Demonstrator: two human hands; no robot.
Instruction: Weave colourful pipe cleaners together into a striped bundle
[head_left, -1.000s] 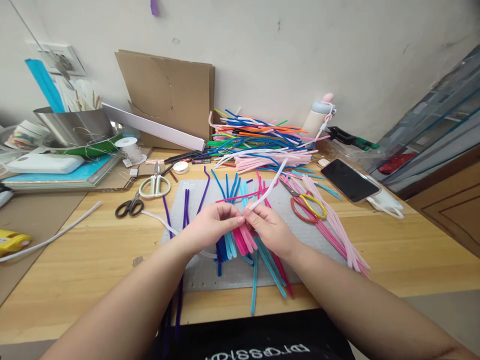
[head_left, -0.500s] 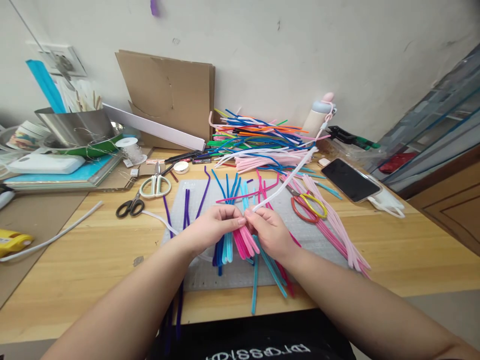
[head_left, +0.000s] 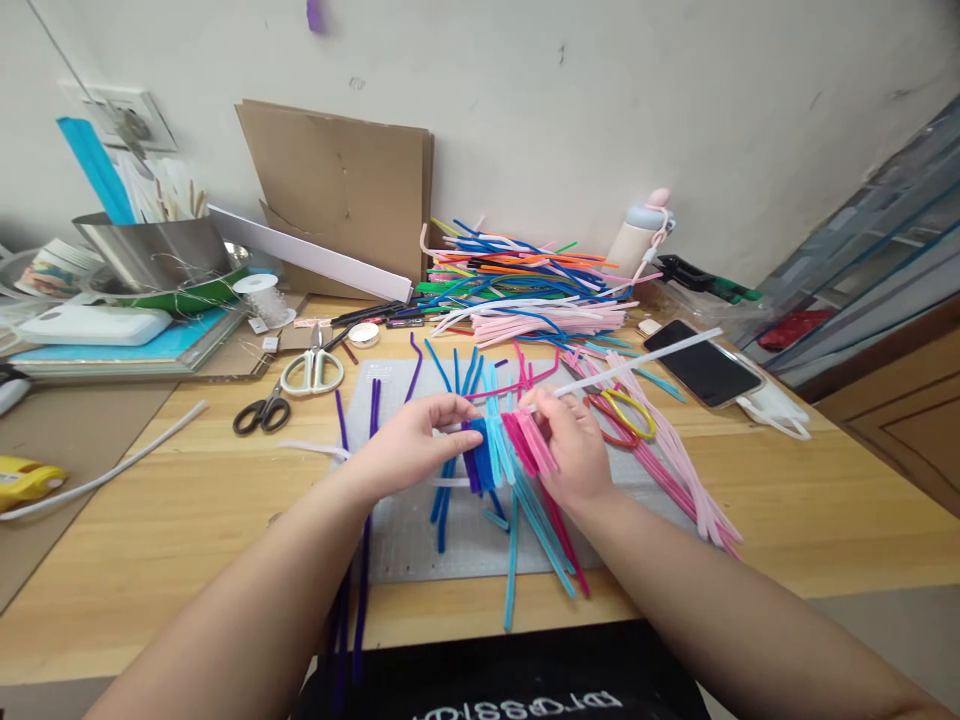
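Observation:
Between my hands stretches a white pipe cleaner, its free end sticking out to the upper right. Folded pipe cleaner pieces hang from it side by side: purple, dark blue, light blue, magenta and pink. My left hand is closed, pinching the white pipe cleaner at the purple end of the row. Thumb and fingers of my right hand grip it beside the pink pieces. Underneath lies a grey cutting mat with loose blue pipe cleaners and purple pipe cleaners.
A pile of coloured pipe cleaners lies against the wall. Red-and-yellow scissors and a phone are at right. White-handled scissors, black-handled scissors and a metal pot are at left.
My hands have moved apart, and the bunched coloured pieces now show as a spread row. The white pipe cleaner's free end has swung down to the right.

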